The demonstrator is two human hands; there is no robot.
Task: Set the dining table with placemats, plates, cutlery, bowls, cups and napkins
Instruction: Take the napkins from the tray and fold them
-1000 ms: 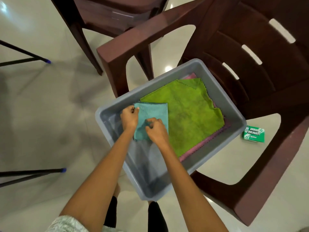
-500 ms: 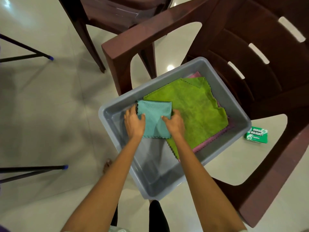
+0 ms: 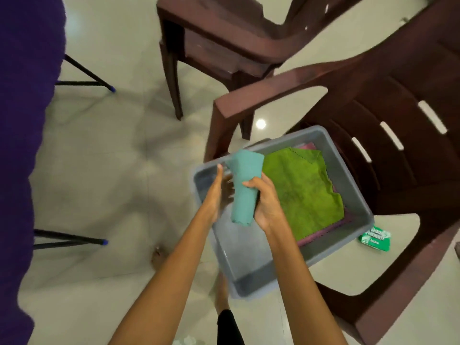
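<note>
On a pale tiled floor, a grey tub (image 3: 358, 207) sits on a brown chair (image 3: 398, 120). The right hand (image 3: 267, 202) grips the teal napkin (image 3: 245, 185) (folded, lifted above the tub); the left hand (image 3: 216, 192) lies flat beside it. With only 1 hand gripping, it may unfold

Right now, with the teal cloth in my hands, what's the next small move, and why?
Probably carry the teal cloth left toward the purple table edge. The right hand grips it, lifted clear of the bin, with the left hand open alongside. The green cloth lies in the bin.
</note>
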